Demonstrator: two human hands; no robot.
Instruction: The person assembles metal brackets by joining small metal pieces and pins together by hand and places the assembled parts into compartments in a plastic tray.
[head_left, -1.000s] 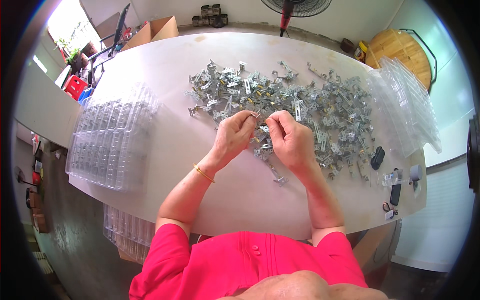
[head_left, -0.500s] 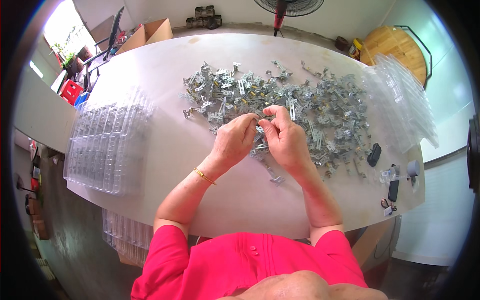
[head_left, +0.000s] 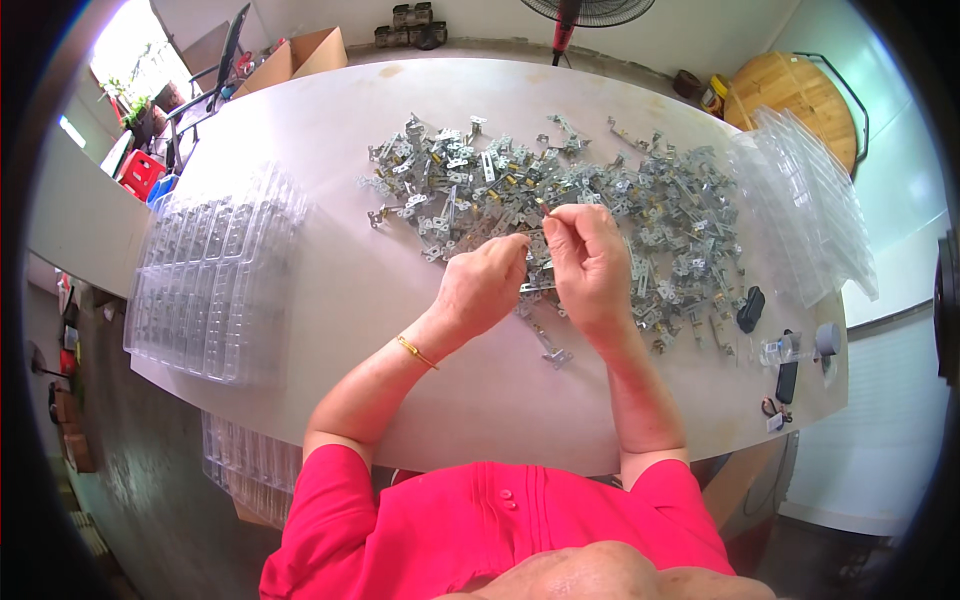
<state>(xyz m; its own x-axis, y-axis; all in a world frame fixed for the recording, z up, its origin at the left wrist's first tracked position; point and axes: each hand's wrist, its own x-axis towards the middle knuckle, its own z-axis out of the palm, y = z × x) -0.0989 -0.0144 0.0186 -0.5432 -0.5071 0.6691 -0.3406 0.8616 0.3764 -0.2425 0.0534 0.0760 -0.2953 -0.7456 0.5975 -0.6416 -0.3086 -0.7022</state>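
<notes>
A wide heap of small silver metal brackets (head_left: 669, 205), some with brass-coloured bits, covers the middle of the pale table. Over its near side, my right hand (head_left: 594, 268) pinches a small metal piece (head_left: 543, 207) between thumb and forefinger, its tip poking out past them. My left hand (head_left: 482, 284), with a gold bangle on the wrist, is closed just left of it and a little lower. Its fingertips are pressed together; whatever they hold is too small or hidden to make out. The two hands are slightly apart.
Stacked clear plastic trays (head_left: 215, 285) with metal parts stand at the table's left. More clear trays (head_left: 800, 205) lean in a pile at the right. Nearer on that side are a black case (head_left: 749, 309), a grey roll (head_left: 827, 339) and a black device (head_left: 787, 382).
My hands have moved apart from touching fingertips. The right has risen slightly with the small metal piece now showing in its pinch; the left has turned and its fingers have curled in.
</notes>
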